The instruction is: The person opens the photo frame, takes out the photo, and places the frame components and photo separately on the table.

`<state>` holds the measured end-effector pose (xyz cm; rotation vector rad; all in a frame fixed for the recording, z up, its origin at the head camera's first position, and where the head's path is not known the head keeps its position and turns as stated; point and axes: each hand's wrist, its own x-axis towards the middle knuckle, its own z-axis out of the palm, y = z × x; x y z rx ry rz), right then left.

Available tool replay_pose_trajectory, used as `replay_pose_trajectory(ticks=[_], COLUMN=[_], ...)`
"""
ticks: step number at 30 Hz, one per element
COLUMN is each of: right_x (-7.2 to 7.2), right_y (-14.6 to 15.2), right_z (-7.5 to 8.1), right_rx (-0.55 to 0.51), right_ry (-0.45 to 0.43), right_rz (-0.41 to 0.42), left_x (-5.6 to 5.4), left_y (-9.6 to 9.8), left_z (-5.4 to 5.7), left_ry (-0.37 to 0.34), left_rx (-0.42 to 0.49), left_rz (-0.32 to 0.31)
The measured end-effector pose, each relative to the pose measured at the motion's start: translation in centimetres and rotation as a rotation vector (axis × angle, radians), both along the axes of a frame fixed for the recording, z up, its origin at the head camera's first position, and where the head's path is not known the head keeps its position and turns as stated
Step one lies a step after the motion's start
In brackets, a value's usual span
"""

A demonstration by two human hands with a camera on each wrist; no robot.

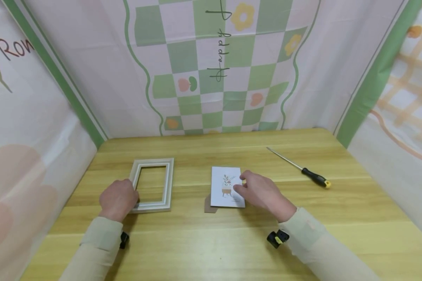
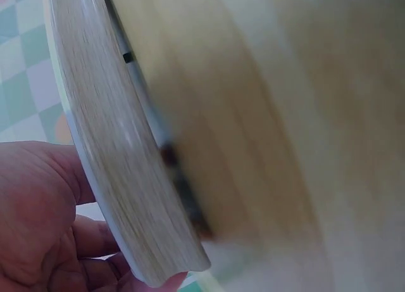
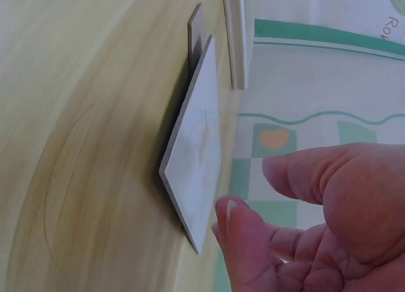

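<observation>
On the left of the table, my left hand (image 1: 117, 200) grips the near left side of a pale picture frame (image 1: 168, 183). In the left wrist view, the fingers (image 2: 95, 238) curl around the edge of the frame (image 2: 120, 133). A white picture board (image 1: 218, 197) with a potted-plant print lies at the middle of the table. A brown stand flap (image 1: 210, 205) sticks out beneath its lower left. My right hand (image 1: 263, 191) hovers by the board's right edge, thumb and fingers apart. The right wrist view shows a gap between the fingertips (image 3: 237, 219) and the board (image 3: 196, 159).
A screwdriver (image 1: 313, 176) with a black and yellow handle lies on the wooden table (image 1: 197, 246), right of my right hand. Printed cloth (image 1: 211, 58) hangs behind the table and along both sides.
</observation>
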<state>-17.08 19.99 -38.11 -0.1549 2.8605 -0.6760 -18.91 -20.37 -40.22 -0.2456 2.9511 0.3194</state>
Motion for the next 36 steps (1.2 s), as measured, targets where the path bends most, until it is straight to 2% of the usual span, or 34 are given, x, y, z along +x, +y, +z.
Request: replay_pose_trajectory(ticks=[6, 8, 11, 13, 17, 20, 23, 27, 32, 36], right_x=[-0.1, -0.2, -0.3, -0.3, -0.5, -0.6, -0.6, -0.7, -0.8, -1.0], right_y=[0.1, 0.1, 0.1, 0.1, 0.1, 0.1, 0.2, 0.2, 0.3, 0.4], right_z=[0.0, 0.0, 0.0, -0.1, -0.1, -0.2, -0.2, -0.4, -0.6, -0.6], right_rx=[0.003, 0.007, 0.011, 0.013, 0.023, 0.034, 0.041, 0.049, 0.053, 0.060], right_ry=[-0.013, -0.018, -0.025, -0.029, -0.031, -0.031, -0.032, -0.029, -0.028, -0.019], right_rz=[-0.006, -0.009, -0.014, -0.016, -0.019, -0.017, -0.021, -0.029, -0.042, -0.045], left_x=[0.4, 0.7, 1.2, 1.5, 2.1, 2.4, 2.6, 2.9, 2.9, 2.5], left_y=[0.4, 0.8, 1.9, 2.9, 5.5, 7.9, 10.6, 13.9, 17.0, 18.7], left_z=[0.4, 0.9, 1.9, 2.6, 3.3, 3.4, 3.2, 2.6, 1.0, -0.3], left_ry=[0.032, 0.065, 0.146, 0.225, 0.421, 0.504, 0.486, 0.378, 0.268, 0.184], left_rx=[-0.015, -0.016, -0.041, -0.062, -0.095, -0.068, -0.016, 0.042, 0.086, 0.068], left_rz=[0.007, 0.006, -0.028, -0.083, -0.242, -0.355, -0.454, -0.545, -0.595, -0.583])
